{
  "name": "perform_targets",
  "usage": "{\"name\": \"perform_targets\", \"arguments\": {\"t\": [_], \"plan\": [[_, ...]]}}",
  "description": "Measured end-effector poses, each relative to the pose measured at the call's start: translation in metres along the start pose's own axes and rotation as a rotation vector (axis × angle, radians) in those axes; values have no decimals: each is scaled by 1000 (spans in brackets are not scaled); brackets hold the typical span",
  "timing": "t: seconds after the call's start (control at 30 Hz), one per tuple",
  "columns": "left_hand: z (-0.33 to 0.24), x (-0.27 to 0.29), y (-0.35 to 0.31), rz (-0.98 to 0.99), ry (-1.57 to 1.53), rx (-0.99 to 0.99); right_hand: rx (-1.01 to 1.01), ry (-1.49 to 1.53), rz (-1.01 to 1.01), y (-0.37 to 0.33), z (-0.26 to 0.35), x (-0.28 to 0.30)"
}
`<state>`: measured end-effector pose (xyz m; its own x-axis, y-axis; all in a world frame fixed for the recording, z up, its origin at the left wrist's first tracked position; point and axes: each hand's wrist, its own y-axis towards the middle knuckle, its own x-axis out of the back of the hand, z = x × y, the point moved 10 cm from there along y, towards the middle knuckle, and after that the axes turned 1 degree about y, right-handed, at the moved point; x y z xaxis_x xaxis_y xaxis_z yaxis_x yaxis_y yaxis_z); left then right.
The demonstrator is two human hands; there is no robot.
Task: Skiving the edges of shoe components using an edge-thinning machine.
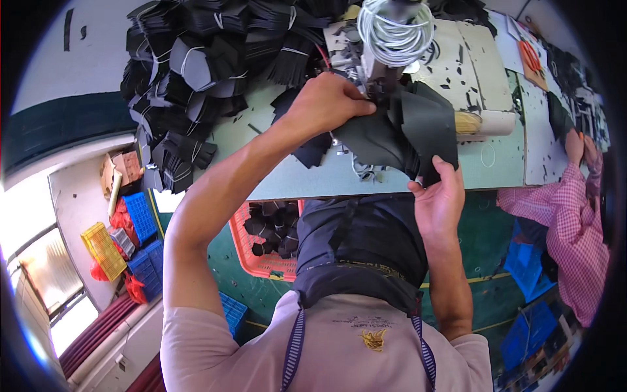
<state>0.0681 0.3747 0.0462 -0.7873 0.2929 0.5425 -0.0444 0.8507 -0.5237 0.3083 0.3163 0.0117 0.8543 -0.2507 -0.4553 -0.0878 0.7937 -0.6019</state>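
Bundles [196, 65] — left of the machine [465, 65]

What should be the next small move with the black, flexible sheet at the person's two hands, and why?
Perhaps the right hand should gently flatten the black, flexible sheet, with the left hand steadying it. The sheet looks bent between the hands; the right holds its lower edge, and the left touches it close to the dark metal machine head, where a fold might catch.
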Motion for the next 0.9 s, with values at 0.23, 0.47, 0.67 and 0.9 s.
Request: {"name": "perform_targets", "arguments": {"t": [0.23, 0.47, 0.67, 0.9], "plan": [[25, -2, -28, 128, -116, 183, 42, 82, 97, 1, -2, -12], [20, 5, -8, -8, -117, 103, 15, 92, 87, -3, -4, -24], [42, -35, -21, 15, -579, 9, 156, -3, 74, -6, 11, -3], [8, -103, -100, -19, -991, -53, 87, -153, 311, -56, -48, -27]]}}
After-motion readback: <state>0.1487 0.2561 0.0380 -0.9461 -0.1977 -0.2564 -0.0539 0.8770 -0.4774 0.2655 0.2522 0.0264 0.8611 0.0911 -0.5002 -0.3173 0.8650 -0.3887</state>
